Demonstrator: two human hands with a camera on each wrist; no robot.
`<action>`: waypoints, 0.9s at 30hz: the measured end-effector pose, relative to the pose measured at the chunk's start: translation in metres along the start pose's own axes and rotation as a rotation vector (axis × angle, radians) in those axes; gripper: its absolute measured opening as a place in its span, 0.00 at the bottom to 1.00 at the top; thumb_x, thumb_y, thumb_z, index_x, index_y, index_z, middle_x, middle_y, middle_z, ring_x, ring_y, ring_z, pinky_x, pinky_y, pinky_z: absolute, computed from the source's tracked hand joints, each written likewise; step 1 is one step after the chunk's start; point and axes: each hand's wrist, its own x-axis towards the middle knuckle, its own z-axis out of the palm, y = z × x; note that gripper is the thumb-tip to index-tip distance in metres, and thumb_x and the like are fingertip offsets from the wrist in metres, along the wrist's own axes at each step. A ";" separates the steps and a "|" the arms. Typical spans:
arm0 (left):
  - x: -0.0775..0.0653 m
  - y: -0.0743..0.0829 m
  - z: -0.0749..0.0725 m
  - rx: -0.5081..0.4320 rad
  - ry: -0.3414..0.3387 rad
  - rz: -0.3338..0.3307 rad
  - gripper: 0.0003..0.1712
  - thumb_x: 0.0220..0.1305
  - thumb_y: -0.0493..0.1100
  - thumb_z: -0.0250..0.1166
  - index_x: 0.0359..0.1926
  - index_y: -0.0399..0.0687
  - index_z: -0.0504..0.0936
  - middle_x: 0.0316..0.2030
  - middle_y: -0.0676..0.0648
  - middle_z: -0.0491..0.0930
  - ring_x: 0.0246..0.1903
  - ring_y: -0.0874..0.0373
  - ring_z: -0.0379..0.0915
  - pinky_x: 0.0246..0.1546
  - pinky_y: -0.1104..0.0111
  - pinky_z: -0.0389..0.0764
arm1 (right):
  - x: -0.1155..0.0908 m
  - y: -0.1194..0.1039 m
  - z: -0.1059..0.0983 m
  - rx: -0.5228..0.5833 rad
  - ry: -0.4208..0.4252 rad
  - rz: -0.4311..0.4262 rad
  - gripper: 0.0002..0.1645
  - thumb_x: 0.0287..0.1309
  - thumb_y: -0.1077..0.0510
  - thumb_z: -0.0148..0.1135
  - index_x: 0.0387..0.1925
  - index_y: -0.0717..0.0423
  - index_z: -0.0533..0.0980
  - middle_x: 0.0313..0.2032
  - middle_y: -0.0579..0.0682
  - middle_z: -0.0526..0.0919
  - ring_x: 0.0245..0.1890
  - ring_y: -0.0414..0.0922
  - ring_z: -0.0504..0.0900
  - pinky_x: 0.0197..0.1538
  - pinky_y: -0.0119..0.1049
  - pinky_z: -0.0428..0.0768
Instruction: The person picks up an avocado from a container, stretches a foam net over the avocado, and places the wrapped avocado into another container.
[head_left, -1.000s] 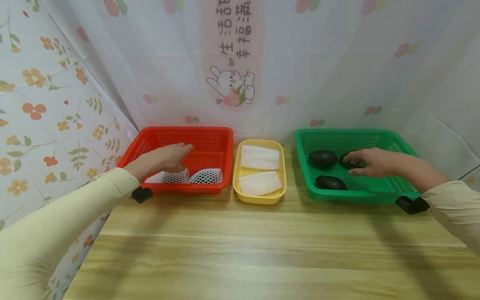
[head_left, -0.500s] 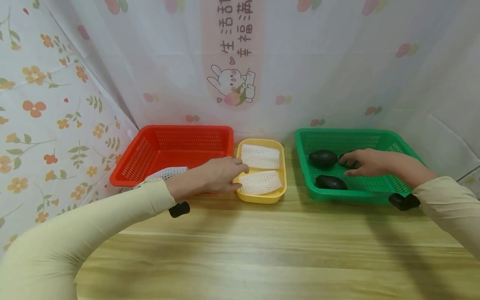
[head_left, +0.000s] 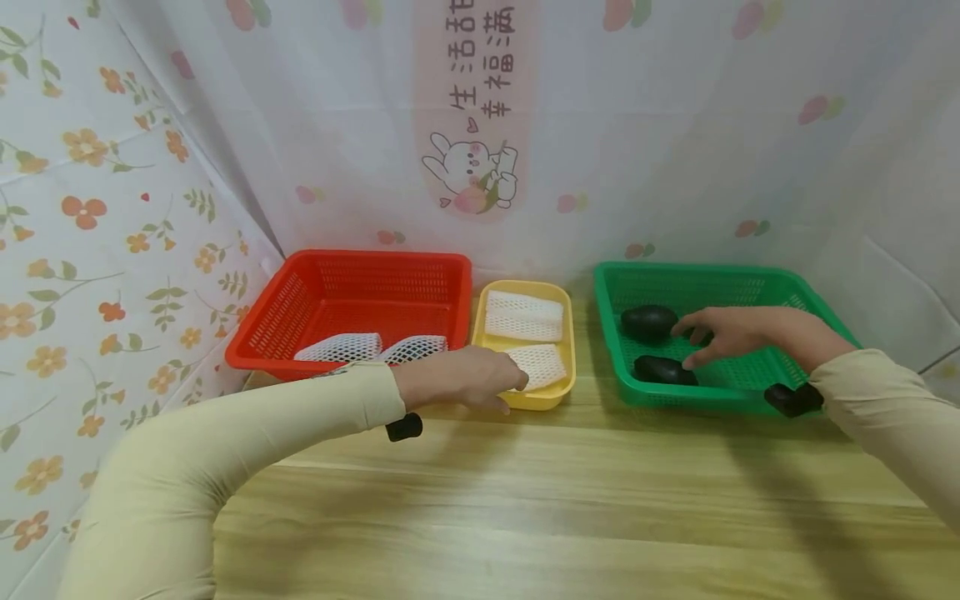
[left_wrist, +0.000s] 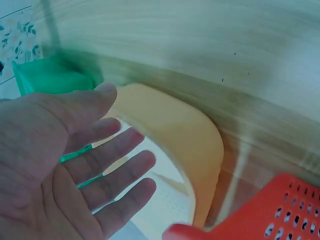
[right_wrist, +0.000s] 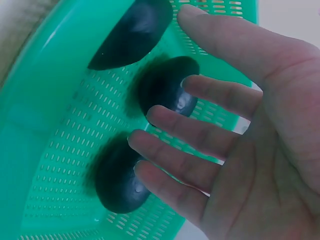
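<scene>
The left hand (head_left: pixel 474 377), 1 second ago above the red basket (head_left: pixel 375 310), is now at the near end of the yellow tray (head_left: pixel 537 403), partly covering the nearer white sleeve (head_left: pixel 542 367). The right-hand net (head_left: pixel 415 348), hidden 0.5 seconds ago, shows again. The right hand (head_left: pixel 738 332) shifts left, its thumb now overlapping the nearest dark fruit (head_left: pixel 663 371) in the head view.

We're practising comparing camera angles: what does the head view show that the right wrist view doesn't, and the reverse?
Only the head view: the left hand, red basket, yellow tray and white mesh sleeves. Only the right wrist view: the palm side of the right hand and three distinct dark oval items. Both: that hand, the green basket and two such items.
</scene>
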 end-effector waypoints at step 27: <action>0.021 0.004 0.017 0.144 -0.028 -0.015 0.20 0.74 0.33 0.57 0.61 0.54 0.81 0.49 0.50 0.82 0.46 0.54 0.76 0.47 0.62 0.79 | 0.029 0.003 0.004 0.059 -0.179 0.015 0.48 0.62 0.42 0.70 0.69 0.70 0.64 0.58 0.69 0.76 0.58 0.68 0.74 0.54 0.61 0.77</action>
